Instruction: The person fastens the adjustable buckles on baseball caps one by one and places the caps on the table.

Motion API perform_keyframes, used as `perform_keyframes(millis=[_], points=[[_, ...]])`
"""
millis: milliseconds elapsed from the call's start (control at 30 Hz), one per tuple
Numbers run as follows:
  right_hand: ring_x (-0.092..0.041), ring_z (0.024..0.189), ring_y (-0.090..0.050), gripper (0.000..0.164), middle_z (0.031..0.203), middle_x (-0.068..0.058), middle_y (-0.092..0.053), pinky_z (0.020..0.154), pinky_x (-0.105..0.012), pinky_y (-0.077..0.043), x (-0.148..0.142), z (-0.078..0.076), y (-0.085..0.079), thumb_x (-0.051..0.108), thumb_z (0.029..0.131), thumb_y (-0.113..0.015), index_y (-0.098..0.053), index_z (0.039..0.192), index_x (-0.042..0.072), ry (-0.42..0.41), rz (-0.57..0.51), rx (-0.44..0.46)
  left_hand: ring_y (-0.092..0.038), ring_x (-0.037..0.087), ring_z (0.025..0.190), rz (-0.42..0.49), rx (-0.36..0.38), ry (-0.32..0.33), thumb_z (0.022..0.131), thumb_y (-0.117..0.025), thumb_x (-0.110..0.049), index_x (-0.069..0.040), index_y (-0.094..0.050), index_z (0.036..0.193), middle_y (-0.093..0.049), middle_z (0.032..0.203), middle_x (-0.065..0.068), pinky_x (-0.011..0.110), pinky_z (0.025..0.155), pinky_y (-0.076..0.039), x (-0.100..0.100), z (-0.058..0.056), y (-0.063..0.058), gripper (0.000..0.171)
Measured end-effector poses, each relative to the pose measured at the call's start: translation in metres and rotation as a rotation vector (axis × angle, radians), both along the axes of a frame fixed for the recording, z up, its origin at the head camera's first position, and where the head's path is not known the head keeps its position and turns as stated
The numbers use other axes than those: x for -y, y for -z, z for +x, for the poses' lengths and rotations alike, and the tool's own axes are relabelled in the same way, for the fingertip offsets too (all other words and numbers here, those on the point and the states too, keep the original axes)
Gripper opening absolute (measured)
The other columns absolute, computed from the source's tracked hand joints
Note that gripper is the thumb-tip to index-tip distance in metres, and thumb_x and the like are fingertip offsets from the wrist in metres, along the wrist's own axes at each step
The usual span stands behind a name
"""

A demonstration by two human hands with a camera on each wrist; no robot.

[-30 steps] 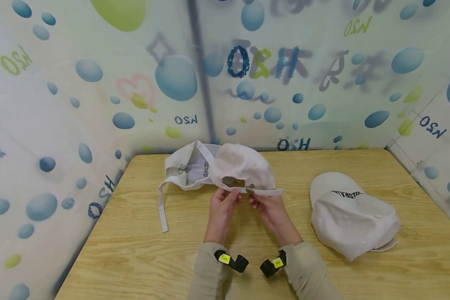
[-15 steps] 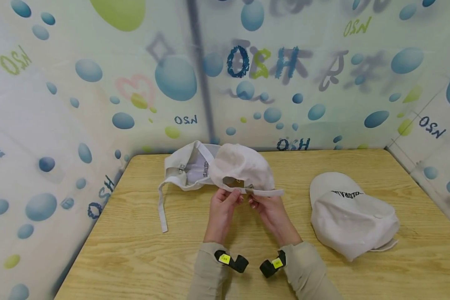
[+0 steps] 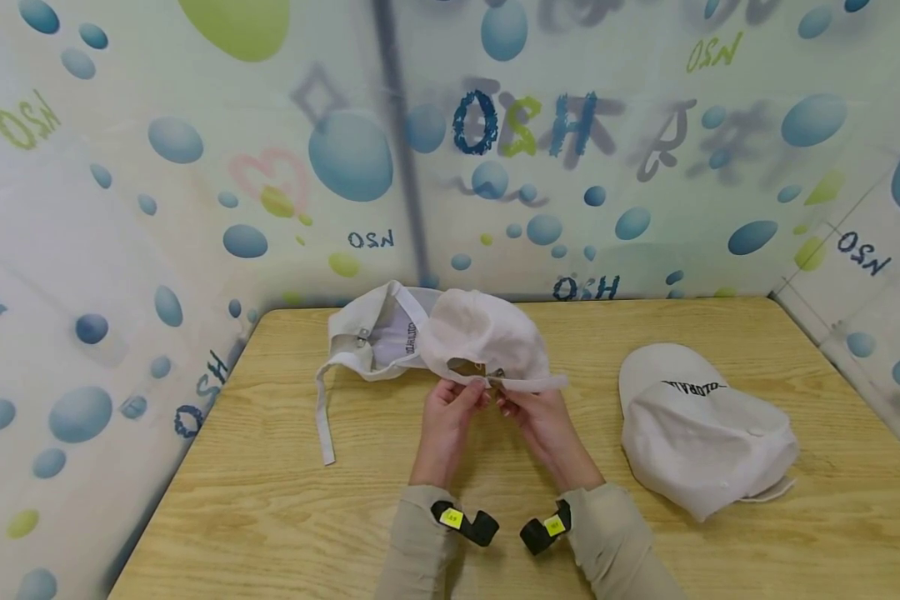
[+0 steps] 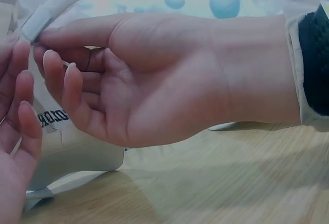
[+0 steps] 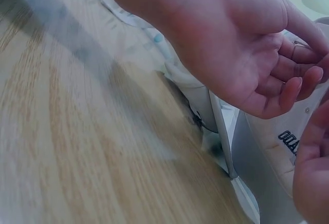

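A white baseball cap (image 3: 487, 329) is held up at the middle of the table, its back opening towards me. My left hand (image 3: 447, 421) pinches the cap's back strap (image 4: 67, 0) between thumb and fingers, left of the metal buckle (image 3: 497, 374). On the buckle's other side, my right hand (image 3: 543, 421) pinches the strap, whose loose end sticks out to the right. The fingertips of both hands nearly meet. Dark lettering on the cap's front shows in the right wrist view. The exact grip of the right fingertips is partly hidden there.
Behind and left of the held cap lies a second white cap (image 3: 363, 333), inside showing, its undone strap (image 3: 325, 425) hanging over the wooden table (image 3: 285, 517). A third white cap (image 3: 708, 433) with dark lettering rests at the right. A patterned curtain (image 3: 645, 192) stands behind the table.
The strap has shifted slightly at the buckle, and my left fingers have edged a little to the right. Both other caps stay where they were.
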State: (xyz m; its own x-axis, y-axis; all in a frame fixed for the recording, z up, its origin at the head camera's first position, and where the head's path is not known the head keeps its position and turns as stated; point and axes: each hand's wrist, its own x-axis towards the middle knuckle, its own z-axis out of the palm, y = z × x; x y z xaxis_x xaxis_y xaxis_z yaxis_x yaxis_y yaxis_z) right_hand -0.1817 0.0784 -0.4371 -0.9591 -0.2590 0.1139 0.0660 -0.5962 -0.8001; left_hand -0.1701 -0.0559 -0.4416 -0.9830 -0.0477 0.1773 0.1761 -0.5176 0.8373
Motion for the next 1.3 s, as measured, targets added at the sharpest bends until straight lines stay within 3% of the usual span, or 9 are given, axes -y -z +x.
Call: perform_keyframes(millis=[133, 300, 633, 933, 1067, 1300], points=[[-0.011, 0.066, -0.053, 0.007, 0.080, -0.001, -0.057, 0.055, -0.019, -0.043, 0.0015, -0.0009, -0.0001, 0.006, 0.082, -0.062, -0.058, 0.086, 0.010, 0.013, 0.015, 0.013, -0.054, 0.013, 0.064, -0.015, 0.006, -0.038, 0.084, -0.057, -0.003, -0.009, -0.058, 0.083, -0.059, 0.071, 0.002, 0.025, 0.065, -0.046, -0.0016, -0.0001, -0.0014, 0.006], [-0.012, 0.068, -0.053, 0.006, 0.082, -0.001, -0.057, 0.056, -0.020, -0.043, 0.0009, -0.0003, -0.0013, 0.004, 0.085, -0.057, -0.057, 0.088, 0.009, 0.020, 0.017, 0.000, -0.055, 0.013, 0.064, -0.058, 0.021, -0.072, 0.083, -0.059, -0.001, -0.005, -0.058, 0.083, -0.060, 0.071, 0.002, 0.025, 0.064, -0.046, -0.0033, -0.0003, -0.0024, 0.004], [-0.012, 0.068, -0.054, 0.007, 0.083, -0.002, -0.058, 0.057, -0.020, -0.044, 0.0003, -0.0009, -0.0003, 0.004, 0.086, -0.057, -0.057, 0.090, 0.009, 0.031, 0.049, -0.044, -0.056, 0.013, 0.065, -0.078, 0.001, -0.066, 0.081, -0.062, -0.003, -0.006, -0.059, 0.084, -0.060, 0.073, 0.002, 0.025, 0.064, -0.046, -0.0034, 0.0001, -0.0024, 0.005], [-0.015, 0.073, -0.055, 0.013, 0.090, -0.003, -0.058, 0.061, -0.024, -0.047, -0.0061, -0.0028, -0.0005, 0.003, 0.087, -0.054, -0.054, 0.099, 0.009, -0.119, 0.050, -0.104, -0.055, 0.012, 0.062, -0.044, -0.010, -0.104, 0.083, -0.058, -0.002, -0.005, -0.057, 0.081, -0.060, 0.070, 0.002, 0.024, 0.061, -0.046, -0.0046, -0.0018, -0.0039, 0.004], [-0.015, 0.074, -0.052, 0.020, 0.095, -0.002, -0.055, 0.062, -0.024, -0.047, -0.0057, -0.0019, -0.0019, 0.002, 0.087, -0.055, -0.049, 0.105, 0.010, -0.142, 0.063, -0.141, -0.055, 0.013, 0.064, -0.061, -0.003, -0.094, 0.083, -0.058, -0.002, -0.009, -0.058, 0.083, -0.060, 0.073, 0.002, 0.025, 0.063, -0.046, -0.0021, -0.0015, -0.0052, 0.007], [-0.013, 0.070, -0.052, 0.013, 0.087, -0.001, -0.057, 0.060, -0.023, -0.046, -0.0023, -0.0005, -0.0024, 0.005, 0.088, -0.054, -0.053, 0.099, 0.011, -0.065, 0.039, -0.118, -0.056, 0.013, 0.068, -0.101, 0.003, -0.034, 0.081, -0.065, -0.008, -0.005, -0.061, 0.086, -0.061, 0.074, 0.002, 0.026, 0.067, -0.047, -0.0018, 0.0016, -0.0057, 0.007]])
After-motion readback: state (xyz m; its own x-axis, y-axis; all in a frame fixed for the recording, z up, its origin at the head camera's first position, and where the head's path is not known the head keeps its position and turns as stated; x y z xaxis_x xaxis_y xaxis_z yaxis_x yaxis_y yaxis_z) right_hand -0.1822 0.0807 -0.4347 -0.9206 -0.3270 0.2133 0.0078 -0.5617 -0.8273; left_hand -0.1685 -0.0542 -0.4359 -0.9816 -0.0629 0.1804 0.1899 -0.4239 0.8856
